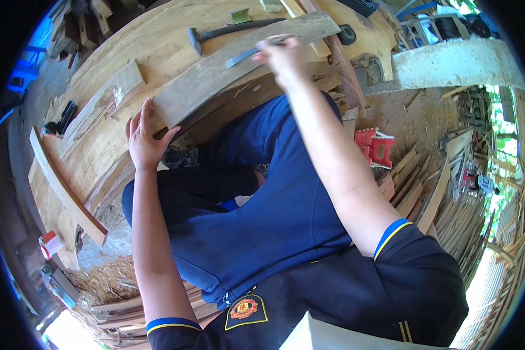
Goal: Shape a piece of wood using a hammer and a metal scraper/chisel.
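Note:
A long greyish-brown wooden plank [201, 87] lies slantwise over the workbench, in front of my knees. My left hand [144, 139] grips its near left end, with the fingers along one edge and the thumb at the near corner. My right hand [284, 61], slightly blurred, is closed over the plank's far right part. It holds a chisel [242, 58] whose flat grey blade points left, low over the plank's face; whether the blade touches the wood I cannot tell. Most of the handle is hidden in my fingers. Just beyond the plank lies a hammer [233, 29] with a dark handle.
The thick wooden workbench [105, 76] bears a curved wooden strip [67, 186] at the left, a smaller offcut [114, 93] and a black object [64, 119]. At the right are a red plastic stool [376, 146], stacked wood strips [414, 186] and a pale concrete ledge [458, 64].

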